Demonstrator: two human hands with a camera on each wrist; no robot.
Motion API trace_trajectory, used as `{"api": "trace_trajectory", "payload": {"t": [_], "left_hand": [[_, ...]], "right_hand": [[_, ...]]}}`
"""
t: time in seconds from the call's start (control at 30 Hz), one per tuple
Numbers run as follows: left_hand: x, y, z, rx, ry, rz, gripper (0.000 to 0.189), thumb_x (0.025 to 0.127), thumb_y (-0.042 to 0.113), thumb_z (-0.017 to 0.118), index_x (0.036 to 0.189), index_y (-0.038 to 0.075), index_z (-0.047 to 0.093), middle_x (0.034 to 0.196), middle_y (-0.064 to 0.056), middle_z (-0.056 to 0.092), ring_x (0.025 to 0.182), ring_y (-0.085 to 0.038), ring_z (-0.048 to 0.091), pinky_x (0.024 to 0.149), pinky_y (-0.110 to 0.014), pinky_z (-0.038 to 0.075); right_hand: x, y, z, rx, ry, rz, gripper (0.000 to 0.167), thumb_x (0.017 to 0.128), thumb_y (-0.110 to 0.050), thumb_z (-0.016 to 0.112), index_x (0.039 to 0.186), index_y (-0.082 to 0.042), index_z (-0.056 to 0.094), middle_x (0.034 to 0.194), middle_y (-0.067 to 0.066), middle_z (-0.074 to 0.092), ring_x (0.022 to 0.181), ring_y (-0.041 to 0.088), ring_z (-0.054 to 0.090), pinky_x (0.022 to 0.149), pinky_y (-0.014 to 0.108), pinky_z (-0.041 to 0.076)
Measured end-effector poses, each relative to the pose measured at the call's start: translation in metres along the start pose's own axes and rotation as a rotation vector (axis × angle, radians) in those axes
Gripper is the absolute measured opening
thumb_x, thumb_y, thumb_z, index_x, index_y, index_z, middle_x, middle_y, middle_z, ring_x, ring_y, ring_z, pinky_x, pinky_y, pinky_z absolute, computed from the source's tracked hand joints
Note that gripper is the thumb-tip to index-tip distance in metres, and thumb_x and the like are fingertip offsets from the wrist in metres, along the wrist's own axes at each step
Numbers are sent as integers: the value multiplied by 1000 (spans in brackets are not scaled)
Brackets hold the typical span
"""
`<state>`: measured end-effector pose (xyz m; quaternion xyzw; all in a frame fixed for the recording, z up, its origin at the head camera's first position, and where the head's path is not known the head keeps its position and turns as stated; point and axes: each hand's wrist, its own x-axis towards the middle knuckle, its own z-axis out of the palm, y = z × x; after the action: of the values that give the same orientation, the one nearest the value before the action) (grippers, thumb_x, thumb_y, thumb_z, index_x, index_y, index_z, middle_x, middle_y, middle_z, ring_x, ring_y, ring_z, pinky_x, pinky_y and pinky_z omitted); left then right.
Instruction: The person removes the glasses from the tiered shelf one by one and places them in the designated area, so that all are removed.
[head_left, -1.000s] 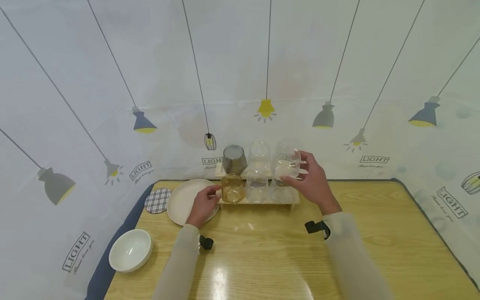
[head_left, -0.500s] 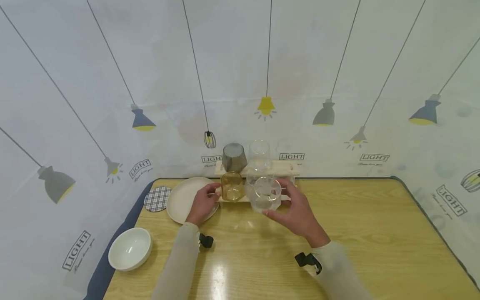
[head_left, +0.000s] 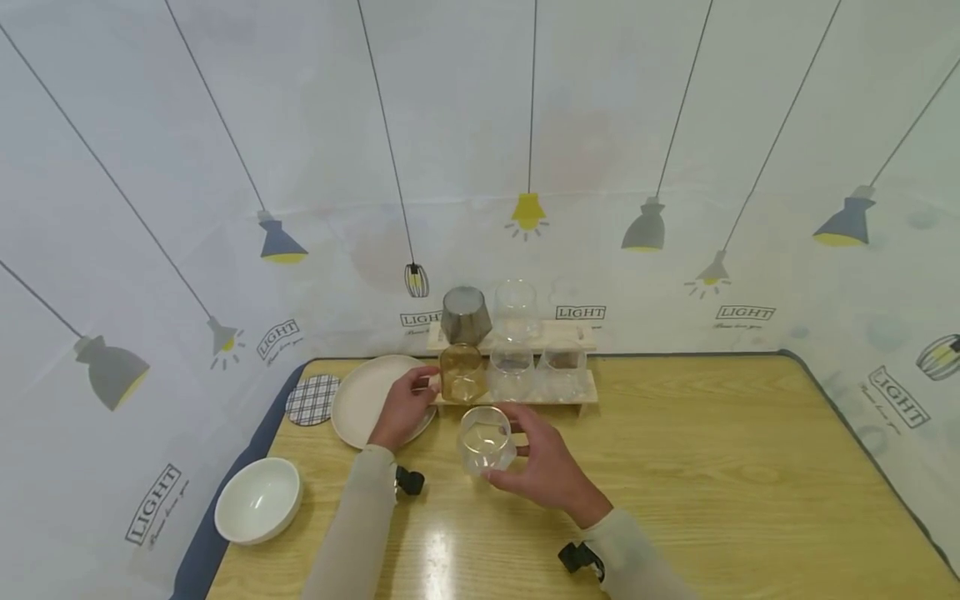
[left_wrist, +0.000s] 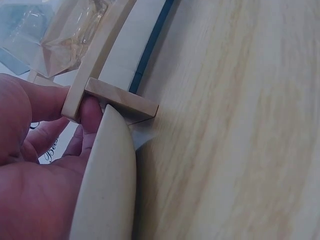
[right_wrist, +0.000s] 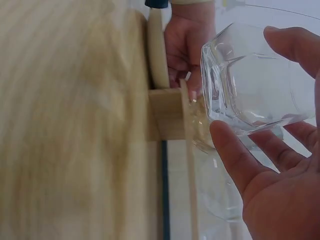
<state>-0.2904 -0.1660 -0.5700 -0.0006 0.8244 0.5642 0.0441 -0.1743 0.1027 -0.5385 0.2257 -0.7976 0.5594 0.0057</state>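
Observation:
My right hand (head_left: 546,462) holds a clear, faceted drinking glass (head_left: 486,442) in front of the rack, its thumb and fingers on opposite sides. In the right wrist view that glass (right_wrist: 255,75) is clear of the table. My left hand (head_left: 406,410) pinches the left end of the lower shelf of a wooden two-tier rack (left_wrist: 82,82), thumb and fingers on either side of the board. An amber glass (head_left: 462,375) stands beside that hand. Two clear glasses, one in the middle (head_left: 512,375) and one at the right (head_left: 564,373), share the lower shelf.
On the upper shelf are a smoky grey glass (head_left: 466,315) and a clear glass (head_left: 516,308). A pale plate (head_left: 356,404) lies under my left hand, beside a checked coaster (head_left: 312,400). A white bowl (head_left: 258,502) stands at the table's (head_left: 712,467) left edge; a printed wall backs it.
My right hand has carried the clear glass from the upper shelf's right end down and left, to the front of the rack. My left hand stays at the rack's end.

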Motion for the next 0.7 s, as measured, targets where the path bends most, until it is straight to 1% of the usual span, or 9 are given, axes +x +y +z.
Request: {"api": "trace_trajectory", "payload": {"t": [0.07, 0.17, 0.33, 0.47, 0.57, 0.7], "left_hand": [[0, 0, -1, -8, -2, -3, 39, 104, 17, 66, 142, 10, 64, 138, -20, 65, 126, -35, 65, 105, -47, 56], [0, 2, -1, -9, 0, -5, 39, 104, 17, 66, 142, 10, 64, 138, -20, 65, 126, -35, 65, 104, -46, 57], [-2, 4, -1, -1, 6, -13, 39, 104, 15, 65, 142, 9, 63, 138, -21, 64, 125, -36, 65, 104, -47, 57], [-2, 4, 0, 23, 15, -8, 39, 105, 17, 65, 143, 10, 63, 139, -20, 65, 126, -36, 65, 105, -49, 56], [-1, 2, 1, 19, 19, -12, 38, 105, 16, 65, 143, 10, 63, 139, -20, 65, 126, -36, 65, 103, -48, 58], [-1, 0, 2, 15, 20, -9, 38, 105, 15, 65, 143, 10, 63, 138, -20, 65, 126, -36, 65, 101, -47, 59]], "right_hand": [[0, 3, 8, 18, -21, 14, 86, 78, -22, 95, 151, -23, 51, 141, 3, 59, 124, 31, 63, 90, 36, 64], [1, 5, 18, 43, -51, 38, 83, 77, -21, 96, 148, -21, 53, 139, 4, 58, 124, 30, 62, 90, 37, 64], [2, 9, 35, 15, -83, 61, 77, 77, -25, 96, 143, -19, 55, 133, 2, 61, 122, 29, 65, 90, 35, 63], [2, 11, 46, 6, -85, 82, 78, 75, -24, 96, 141, -15, 55, 135, 7, 64, 120, 31, 68, 91, 35, 62], [1, 14, 52, -4, -96, 103, 79, 75, -24, 97, 141, -14, 55, 136, 8, 63, 121, 30, 68, 90, 34, 62], [0, 15, 56, -30, -104, 125, 80, 74, -25, 98, 140, -19, 53, 135, 1, 61, 120, 24, 67, 89, 30, 62]]}}
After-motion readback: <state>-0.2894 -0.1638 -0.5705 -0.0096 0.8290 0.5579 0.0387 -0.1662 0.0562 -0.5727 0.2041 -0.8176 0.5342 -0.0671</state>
